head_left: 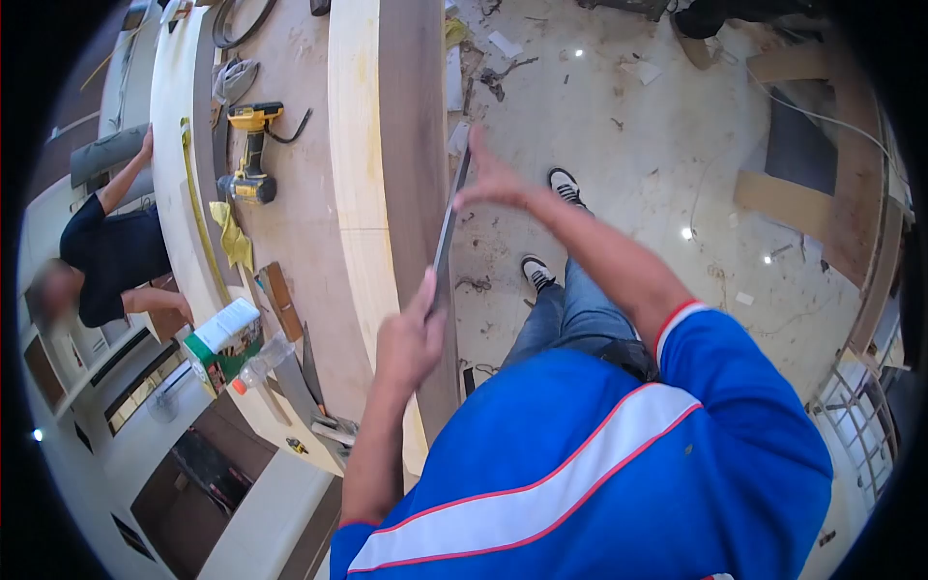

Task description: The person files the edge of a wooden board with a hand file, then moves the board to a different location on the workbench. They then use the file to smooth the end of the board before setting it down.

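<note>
Along the brown side face of a long curved wooden beam (360, 135), a long flat metal strip (447, 232) slants across the view, its upper end leaning away from the body. The left hand (411, 343) is closed around the strip's lower end, index finger laid along it. The right hand (491, 182) is at the upper end, its grip wide: fingers extended, thumb apart, palm turned toward the strip (whether the palm actually presses on it, I cannot tell).

Left of the beam, on the brown work surface (307, 184), a yellow-and-black cordless drill (252, 155) lies near a crumpled grey cloth (234, 80) and a yellow cloth (230, 235). Further down, a green-and-white can (224, 340) sits just beside a clear plastic bottle (266, 364) with an orange cap.

Across the surface, a co-worker in a dark shirt (114, 246) has one hand at a grey roll (108, 155) and the other near the can. On the right, black-and-white shoes (565, 186) stand on a pale floor (619, 126) strewn with scraps, well apart from a cardboard piece (785, 203); another person's shoe (693, 45) shows at the top.
</note>
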Motion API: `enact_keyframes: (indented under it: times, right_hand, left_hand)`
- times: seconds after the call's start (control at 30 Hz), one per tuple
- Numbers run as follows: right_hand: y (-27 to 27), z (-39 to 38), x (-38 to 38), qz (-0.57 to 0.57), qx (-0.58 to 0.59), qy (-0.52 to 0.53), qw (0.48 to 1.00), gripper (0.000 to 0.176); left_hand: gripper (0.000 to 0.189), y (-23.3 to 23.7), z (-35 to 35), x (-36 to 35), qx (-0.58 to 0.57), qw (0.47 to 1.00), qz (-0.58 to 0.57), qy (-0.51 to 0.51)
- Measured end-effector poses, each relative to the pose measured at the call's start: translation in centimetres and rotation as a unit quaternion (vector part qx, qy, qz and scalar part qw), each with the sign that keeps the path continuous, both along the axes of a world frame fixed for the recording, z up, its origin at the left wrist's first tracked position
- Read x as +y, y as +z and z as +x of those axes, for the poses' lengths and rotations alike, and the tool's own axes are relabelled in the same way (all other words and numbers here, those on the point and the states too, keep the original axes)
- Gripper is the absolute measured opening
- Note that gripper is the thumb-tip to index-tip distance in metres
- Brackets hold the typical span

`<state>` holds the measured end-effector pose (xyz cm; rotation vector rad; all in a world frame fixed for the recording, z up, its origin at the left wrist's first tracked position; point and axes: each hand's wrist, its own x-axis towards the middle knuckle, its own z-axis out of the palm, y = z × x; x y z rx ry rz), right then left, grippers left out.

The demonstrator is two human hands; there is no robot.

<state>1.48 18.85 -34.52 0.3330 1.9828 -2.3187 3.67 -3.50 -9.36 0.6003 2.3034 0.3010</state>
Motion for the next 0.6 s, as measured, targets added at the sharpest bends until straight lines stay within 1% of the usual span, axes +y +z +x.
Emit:
enact_keyframes:
  times: [0.03,0.07,0.13,0.2,0.23,0.3,0.37,0.4,0.43,0.47,0.5,0.57,0.6]
  right_hand:
    - [1.2,0.3,0.6,-0.025,-0.009,0.011,1.0,0.166]
    - [3.1,0.1,1.7,-0.049,-0.013,0.02,0.999,0.167]
    - [2.0,0.2,0.5,0.003,-0.02,0.043,0.999,0.168]
    - [3.7,3.8,-4.0,0.035,-0.05,0.071,0.996,0.167]
    - [4.8,5.6,-6.4,0.039,-0.054,0.06,0.996,0.165]
    - [6.1,7.6,-9.0,0.055,-0.062,0.034,0.996,0.161]
    - [3.6,5.5,-7.4,0.026,-0.05,0.017,0.998,0.162]
    - [2.8,3.9,-5.5,0.014,-0.044,0.009,0.999,0.162]
    - [2.0,2.3,-2.7,-0.058,-0.017,0.009,0.998,0.161]
    - [1.8,1.0,-0.6,-0.064,-0.008,0.016,0.998,0.16]
    - [1.6,-0.3,1.5,-0.069,0.001,0.024,0.997,0.159]
    - [0.1,-1.1,2.3,0.046,-0.022,0.053,0.997,0.157]
    - [0.2,-0.3,0.8,0.029,-0.025,0.055,0.998,0.161]
  left_hand:
    - [0.058,-0.9,-0.6,0.8,0.011,0.998,0.057,0.009]
    - [0.059,-0.4,-0.3,0.8,-0.001,0.999,0.036,0.023]
    - [0.059,1.3,0.8,0.1,-0.028,0.999,-0.007,0.045]
    - [0.057,4.6,3.9,-3.0,-0.036,0.998,-0.007,0.053]
    - [0.059,6.2,5.7,-5.6,-0.041,0.998,-0.007,0.05]
    - [0.06,6.7,5.6,-6.5,-0.027,0.999,0.01,0.021]
    - [0.059,5.5,4.7,-5.8,0.008,0.999,0.03,-0.014]
    - [0.06,3.9,3.5,-3.8,0.007,1.0,-0.001,-0.016]
    - [0.061,1.7,1.6,-0.9,0.008,0.999,-0.031,-0.019]
    - [0.062,0.2,0.3,0.9,0.012,0.998,-0.058,-0.022]
    - [0.062,-0.2,0.1,1.3,0.015,0.999,-0.035,-0.015]
    - [0.063,-0.9,-0.2,1.6,0.022,1.0,0.011,-0.004]
    - [0.062,-0.3,0.6,0.8,0.008,1.0,-0.015,0.011]
